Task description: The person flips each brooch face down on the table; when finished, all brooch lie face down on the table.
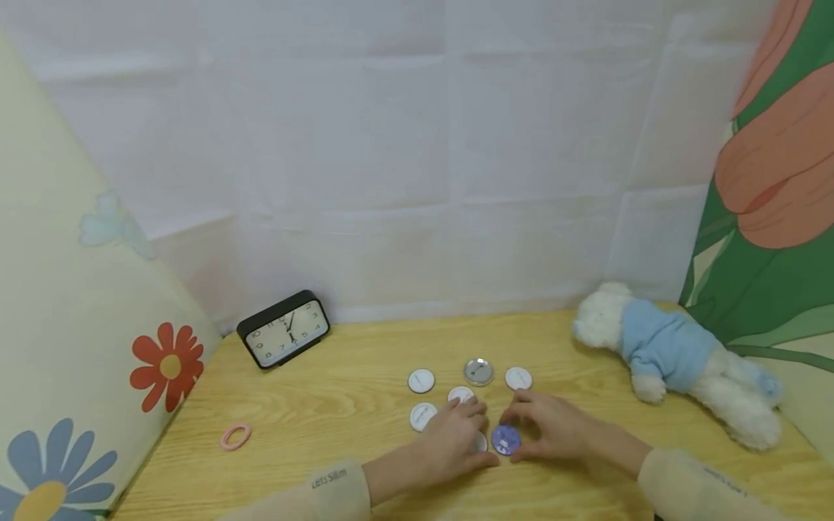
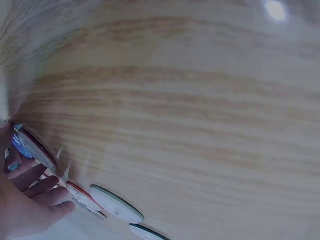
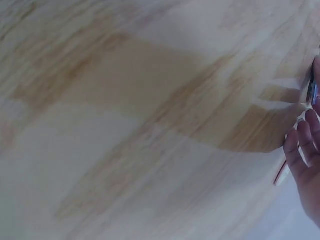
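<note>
A purple button badge (image 1: pixel 505 439) lies face up near the front, with a picture on it. My right hand (image 1: pixel 554 428) holds it by its edges, thumb at the near side and curved fingers at the far side. My left hand (image 1: pixel 452 443) reaches over the white-backed badges with fingers extended. One white badge (image 1: pixel 481 442) shows partly between its thumb and fingers, and another badge (image 1: pixel 460 394) lies by its fingertips. In the left wrist view, the left hand (image 2: pixel 30 202) is beside several badges, including a pale one (image 2: pixel 116 204).
More badges lie pin side up: a silver one (image 1: pixel 478 371) and white ones (image 1: pixel 421 380) around it. A black alarm clock (image 1: pixel 284 330) stands at the back left, with a pink ring (image 1: pixel 235 437) in front. A plush toy in blue (image 1: pixel 671 347) lies at the right.
</note>
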The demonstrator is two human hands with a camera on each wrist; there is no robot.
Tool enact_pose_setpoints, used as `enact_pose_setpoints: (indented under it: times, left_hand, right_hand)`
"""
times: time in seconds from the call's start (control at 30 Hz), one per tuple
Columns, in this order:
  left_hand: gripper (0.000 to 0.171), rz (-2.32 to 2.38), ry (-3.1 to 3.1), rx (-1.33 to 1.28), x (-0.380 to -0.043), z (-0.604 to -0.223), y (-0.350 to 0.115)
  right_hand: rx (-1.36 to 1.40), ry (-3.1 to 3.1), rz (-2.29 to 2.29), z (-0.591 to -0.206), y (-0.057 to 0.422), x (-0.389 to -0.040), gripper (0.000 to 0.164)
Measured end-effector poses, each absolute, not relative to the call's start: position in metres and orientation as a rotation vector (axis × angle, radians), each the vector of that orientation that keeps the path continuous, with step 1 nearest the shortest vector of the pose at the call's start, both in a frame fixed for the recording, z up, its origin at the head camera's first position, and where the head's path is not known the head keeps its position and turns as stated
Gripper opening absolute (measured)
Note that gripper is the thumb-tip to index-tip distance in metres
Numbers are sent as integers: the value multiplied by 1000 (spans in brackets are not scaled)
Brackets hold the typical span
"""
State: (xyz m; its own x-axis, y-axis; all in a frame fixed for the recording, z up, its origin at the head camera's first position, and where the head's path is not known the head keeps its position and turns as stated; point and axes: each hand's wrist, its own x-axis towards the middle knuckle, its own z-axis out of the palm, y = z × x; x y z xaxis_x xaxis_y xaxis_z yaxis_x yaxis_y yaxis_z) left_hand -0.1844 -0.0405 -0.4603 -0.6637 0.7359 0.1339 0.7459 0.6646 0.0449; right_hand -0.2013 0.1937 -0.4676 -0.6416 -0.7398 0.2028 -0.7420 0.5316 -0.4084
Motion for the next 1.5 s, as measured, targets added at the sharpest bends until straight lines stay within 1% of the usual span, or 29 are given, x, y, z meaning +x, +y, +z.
enact_pose_setpoints:
  times: [0.17, 0.33, 0.57, 0.97, 1.23, 1.5]
  left_hand:
    - [51, -147, -2705, -1268, -181, -465, -37]
    - [45, -181, -2606, -1289, -182, -467, -33]
    - [39, -391, -2602, -1248, -191, -451, -34]
    - [34, -789, -2746, -1280, -212, -417, -43]
    - [40, -798, -2711, -1244, -221, -405, -48]
    - [37, -822, -2663, -1248, -226, -394, -51]
  right_hand:
    - [1320, -2697, 710, -470, 192, -200, 42]
    - [1309, -2632, 675, -471, 191, -200, 38]
    - [1339, -2450, 742, -461, 188, -209, 35]
    - [1351, -2326, 901, -435, 182, -227, 34]
    - [1376, -2189, 895, -426, 178, -234, 39]
    - [1354, -2125, 854, -418, 176, -238, 41]
